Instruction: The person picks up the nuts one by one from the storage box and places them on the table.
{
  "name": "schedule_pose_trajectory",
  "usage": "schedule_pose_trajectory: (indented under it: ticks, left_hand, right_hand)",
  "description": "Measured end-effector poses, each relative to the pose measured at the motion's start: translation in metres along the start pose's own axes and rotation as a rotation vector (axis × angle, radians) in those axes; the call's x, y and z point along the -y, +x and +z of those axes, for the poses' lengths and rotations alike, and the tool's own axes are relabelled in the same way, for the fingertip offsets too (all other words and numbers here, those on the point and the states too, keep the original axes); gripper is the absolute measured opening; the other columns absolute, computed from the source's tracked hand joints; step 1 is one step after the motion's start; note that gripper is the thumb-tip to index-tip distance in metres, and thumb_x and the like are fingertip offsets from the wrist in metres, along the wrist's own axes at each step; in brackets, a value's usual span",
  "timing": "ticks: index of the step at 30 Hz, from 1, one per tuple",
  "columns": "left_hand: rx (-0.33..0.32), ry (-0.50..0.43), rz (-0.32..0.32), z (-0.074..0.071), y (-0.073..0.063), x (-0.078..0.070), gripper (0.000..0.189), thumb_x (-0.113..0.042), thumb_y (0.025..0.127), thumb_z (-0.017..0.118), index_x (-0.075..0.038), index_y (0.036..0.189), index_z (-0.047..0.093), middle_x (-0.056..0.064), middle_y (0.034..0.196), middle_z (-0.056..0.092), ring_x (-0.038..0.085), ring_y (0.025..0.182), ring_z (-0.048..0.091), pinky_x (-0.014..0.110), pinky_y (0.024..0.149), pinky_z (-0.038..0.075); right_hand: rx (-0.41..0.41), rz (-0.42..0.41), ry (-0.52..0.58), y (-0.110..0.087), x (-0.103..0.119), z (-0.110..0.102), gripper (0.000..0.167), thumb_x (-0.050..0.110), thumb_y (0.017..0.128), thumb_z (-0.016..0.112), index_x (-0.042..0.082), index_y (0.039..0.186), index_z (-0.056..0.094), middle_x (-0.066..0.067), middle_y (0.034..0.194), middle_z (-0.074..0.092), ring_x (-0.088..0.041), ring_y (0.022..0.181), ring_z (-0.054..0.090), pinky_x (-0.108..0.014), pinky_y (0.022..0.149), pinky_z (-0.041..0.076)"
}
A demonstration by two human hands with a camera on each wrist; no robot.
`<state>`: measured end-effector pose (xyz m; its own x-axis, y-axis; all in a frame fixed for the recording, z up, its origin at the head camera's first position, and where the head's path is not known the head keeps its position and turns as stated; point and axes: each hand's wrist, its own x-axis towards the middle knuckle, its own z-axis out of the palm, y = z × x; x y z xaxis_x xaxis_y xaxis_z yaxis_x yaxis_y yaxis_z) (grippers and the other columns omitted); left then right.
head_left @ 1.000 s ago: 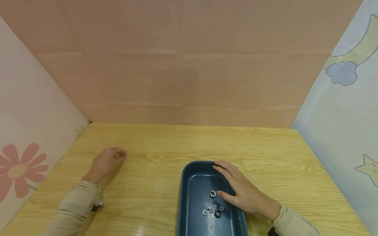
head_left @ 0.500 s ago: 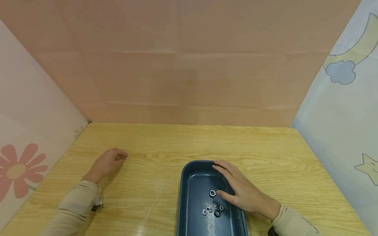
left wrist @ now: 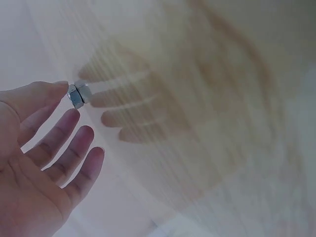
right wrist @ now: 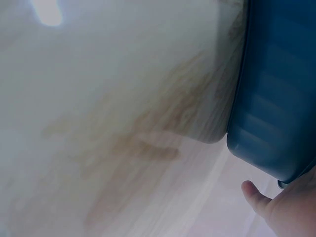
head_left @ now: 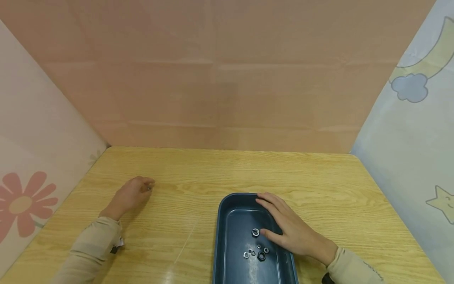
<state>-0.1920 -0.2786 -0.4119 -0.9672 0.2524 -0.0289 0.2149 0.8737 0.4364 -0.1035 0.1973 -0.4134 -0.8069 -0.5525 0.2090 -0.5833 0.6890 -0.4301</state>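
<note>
On the left side of the table, my left hand (head_left: 128, 196) holds a small metal hex nut (left wrist: 76, 97) at the tips of its thumb and a finger. In the left wrist view the other fingers spread loosely below the nut, and the shiny tabletop mirrors the hand. My right hand (head_left: 294, 233) rests on the right rim of a dark blue tray (head_left: 218, 240), fingers fairly straight and thumb over the inside. Several metal nuts (head_left: 261, 256) of different sizes lie on the tray's floor. A larger nut (head_left: 255, 232) sits by the thumb tip.
The wood-grain table (head_left: 184, 169) ends at a tan back panel (head_left: 213, 98). Patterned side panels stand left and right. The tray's near end runs out of the head view. In the right wrist view the tray's outer wall (right wrist: 276, 108) fills the right side.
My left hand shifts very slightly right, and the nut at its fingertips shows more clearly than a second ago. The right hand, tray and nuts inside stay put.
</note>
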Motion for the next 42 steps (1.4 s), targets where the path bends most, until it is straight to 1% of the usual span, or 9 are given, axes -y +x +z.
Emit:
schedule_pose_trajectory:
  ticks: [2, 5, 7, 12, 18, 23, 31, 36, 42]
  left_hand:
    - [-0.005, 0.004, 0.000, 0.000, 0.000, -0.001, 0.037, -0.004, 0.092, 0.065, 0.005, 0.127, 0.060, 0.024, 0.119, 0.067, 0.047, 0.111, 0.061, 0.058, 0.086, 0.053]
    - [-0.017, 0.012, 0.005, 0.000, 0.000, -0.002, 0.037, -0.005, 0.092, 0.064, 0.004, 0.128, 0.060, 0.025, 0.121, 0.067, 0.051, 0.118, 0.056, 0.065, 0.092, 0.048]
    - [-0.024, 0.016, 0.013, 0.000, 0.000, -0.003, 0.037, -0.005, 0.092, 0.064, 0.004, 0.128, 0.060, 0.025, 0.121, 0.067, 0.051, 0.117, 0.057, 0.065, 0.092, 0.048]
    - [-0.041, 0.005, 0.028, 0.000, 0.000, -0.007, 0.038, -0.004, 0.092, 0.065, 0.005, 0.128, 0.060, 0.028, 0.119, 0.062, 0.044, 0.104, 0.064, 0.056, 0.083, 0.055]
    - [-0.061, 0.001, 0.031, -0.001, 0.000, -0.014, 0.038, -0.007, 0.092, 0.067, 0.003, 0.127, 0.061, 0.028, 0.120, 0.061, 0.043, 0.101, 0.066, 0.051, 0.077, 0.057]
    - [-0.071, -0.009, 0.045, -0.001, -0.001, -0.021, 0.039, -0.010, 0.093, 0.067, 0.002, 0.130, 0.061, 0.027, 0.125, 0.060, 0.046, 0.105, 0.065, 0.053, 0.079, 0.057]
    - [-0.072, -0.034, 0.066, -0.003, -0.002, -0.038, 0.039, -0.010, 0.094, 0.065, -0.002, 0.131, 0.061, 0.026, 0.131, 0.059, 0.048, 0.111, 0.062, 0.055, 0.082, 0.057]
    - [-0.083, -0.028, 0.094, -0.002, -0.003, -0.046, 0.038, -0.012, 0.094, 0.066, -0.004, 0.131, 0.062, 0.023, 0.129, 0.062, 0.045, 0.111, 0.061, 0.055, 0.081, 0.057]
    - [-0.097, 0.014, 0.129, -0.001, -0.004, -0.056, 0.038, -0.013, 0.093, 0.068, -0.004, 0.129, 0.063, 0.019, 0.126, 0.064, 0.040, 0.109, 0.062, 0.054, 0.081, 0.056]
  right_hand:
    - [-0.001, 0.000, 0.001, 0.000, 0.000, 0.000, 0.073, 0.036, 0.092, 0.069, 0.020, 0.154, 0.034, 0.005, 0.162, 0.026, -0.023, 0.149, 0.028, -0.055, 0.111, 0.040]
    - [-0.003, -0.003, 0.001, 0.000, -0.001, 0.001, 0.073, 0.035, 0.092, 0.069, 0.020, 0.154, 0.034, 0.005, 0.162, 0.026, -0.023, 0.149, 0.027, -0.055, 0.111, 0.040]
    - [-0.005, -0.004, 0.000, -0.001, -0.001, 0.001, 0.074, 0.035, 0.092, 0.070, 0.020, 0.154, 0.034, 0.005, 0.162, 0.026, -0.023, 0.149, 0.027, -0.055, 0.111, 0.040]
    - [-0.007, -0.004, -0.002, 0.000, -0.001, 0.002, 0.074, 0.035, 0.092, 0.070, 0.020, 0.154, 0.033, 0.005, 0.162, 0.026, -0.023, 0.149, 0.027, -0.055, 0.111, 0.040]
    - [0.001, -0.002, -0.002, 0.000, -0.001, 0.001, 0.073, 0.036, 0.092, 0.069, 0.019, 0.154, 0.035, 0.004, 0.162, 0.026, -0.023, 0.149, 0.027, -0.055, 0.111, 0.040]
    - [0.000, -0.006, 0.001, 0.000, -0.001, 0.001, 0.073, 0.034, 0.092, 0.069, 0.016, 0.153, 0.035, -0.001, 0.162, 0.029, -0.024, 0.149, 0.027, -0.056, 0.111, 0.039]
    - [-0.005, -0.005, 0.002, 0.000, -0.001, 0.001, 0.072, 0.032, 0.092, 0.069, 0.017, 0.154, 0.035, -0.002, 0.161, 0.029, -0.023, 0.149, 0.028, -0.055, 0.112, 0.039]
    - [-0.005, -0.005, 0.003, 0.000, -0.001, 0.001, 0.069, 0.031, 0.094, 0.067, 0.018, 0.154, 0.035, 0.000, 0.162, 0.029, -0.023, 0.149, 0.028, -0.055, 0.112, 0.039]
    - [-0.014, -0.014, -0.006, 0.000, 0.000, 0.001, 0.066, 0.028, 0.095, 0.066, 0.016, 0.153, 0.036, 0.001, 0.161, 0.029, -0.022, 0.149, 0.028, -0.054, 0.112, 0.039]
